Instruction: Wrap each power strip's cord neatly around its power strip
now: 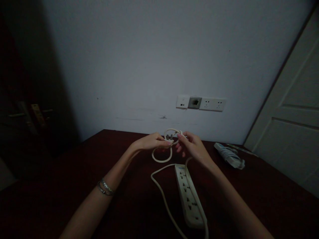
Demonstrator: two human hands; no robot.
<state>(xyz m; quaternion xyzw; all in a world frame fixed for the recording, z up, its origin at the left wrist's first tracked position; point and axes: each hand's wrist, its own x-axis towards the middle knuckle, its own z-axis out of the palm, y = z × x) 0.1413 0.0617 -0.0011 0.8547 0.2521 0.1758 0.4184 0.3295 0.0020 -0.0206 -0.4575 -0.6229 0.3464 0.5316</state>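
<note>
My left hand [157, 141] is closed around a white power plug [169, 140], whose metal prongs point up and away from me. Facing it, my right hand [193, 146] pinches the looped white cord [171, 129] between thumb and fingers. One loop of the cord hangs below my left hand. Nearer to me, a white power strip [190, 199] lies on the dark red table with its sockets facing up. Part of the cord runs across the strip, and another length curves along its left side.
Wall sockets [212, 104] and a grey network outlet [194, 102] sit on the wall behind the table [119, 159]. A bundled white cord or strip [229, 155] lies at the right, beside a thin flat item. A white door [294, 109] stands right, a dark door with handle left.
</note>
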